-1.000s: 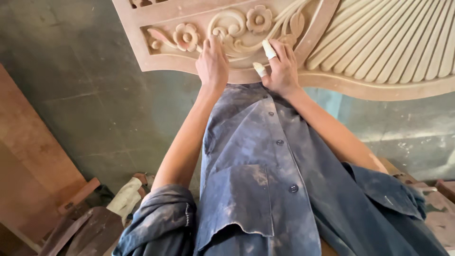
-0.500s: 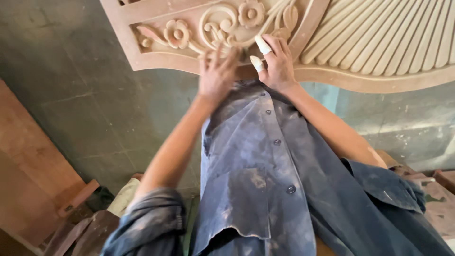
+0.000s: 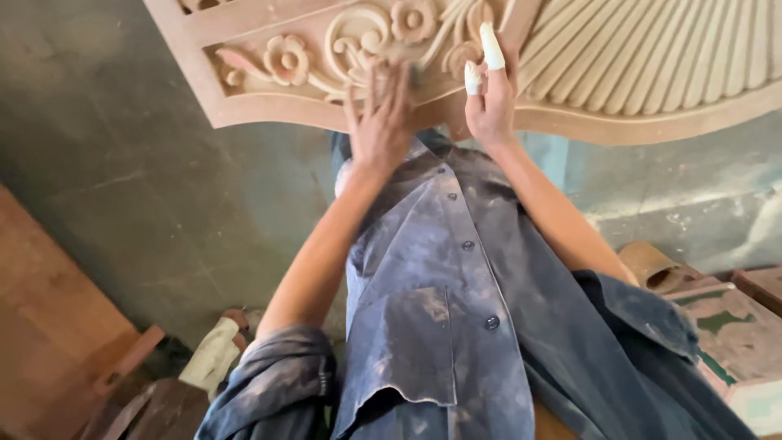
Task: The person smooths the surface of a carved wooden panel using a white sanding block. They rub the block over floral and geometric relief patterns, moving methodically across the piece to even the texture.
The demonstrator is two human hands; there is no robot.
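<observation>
Carved wooden panel (image 3: 619, 73) spans top, blocks reach upward. Left hand (image 3: 379, 122) and right hand (image 3: 491, 102) flat against its lower edge, close together, narrow gap between. Open concrete floor (image 3: 163, 187) at left. Wood plank (image 3: 49, 326) crowds lower left; boxes (image 3: 725, 326) lower right.

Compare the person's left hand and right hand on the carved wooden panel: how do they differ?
The left hand lies flat with bare fingers spread over the scrollwork of the carved wooden panel; the right hand has white wraps on two fingertips. The left hand looks blurred, the right hand sharper. The left hand sits nearer the carved flowers, the right hand nearer the fluted fan. Both rest on the panel's lower part.
</observation>
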